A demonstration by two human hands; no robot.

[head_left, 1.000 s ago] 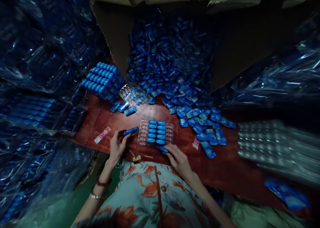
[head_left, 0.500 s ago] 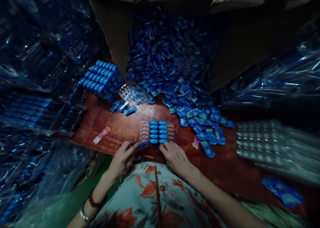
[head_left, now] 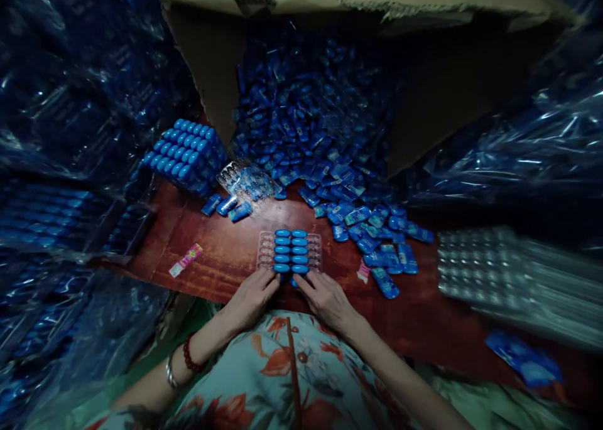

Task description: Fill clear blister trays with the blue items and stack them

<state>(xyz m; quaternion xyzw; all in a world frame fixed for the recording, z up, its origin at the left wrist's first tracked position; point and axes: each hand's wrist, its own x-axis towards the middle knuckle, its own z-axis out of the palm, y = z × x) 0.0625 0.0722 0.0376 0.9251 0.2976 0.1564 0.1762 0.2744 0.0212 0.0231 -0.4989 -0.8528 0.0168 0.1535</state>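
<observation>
Well, the left hand (head_left: 250,295) and right hand (head_left: 327,298) sit at the near edge of the clear tray (head_left: 266,247), beside blue packs (head_left: 282,250); whether either grip pinches one, I can't tell. The tray lies on the counter (head_left: 221,254)

The clear ribbed tray (head_left: 315,252) lay flat on the red-brown table (head_left: 221,254) — glossy blue packs (head_left: 282,250) formed two side-by-side columns between its transparent ends.
</observation>
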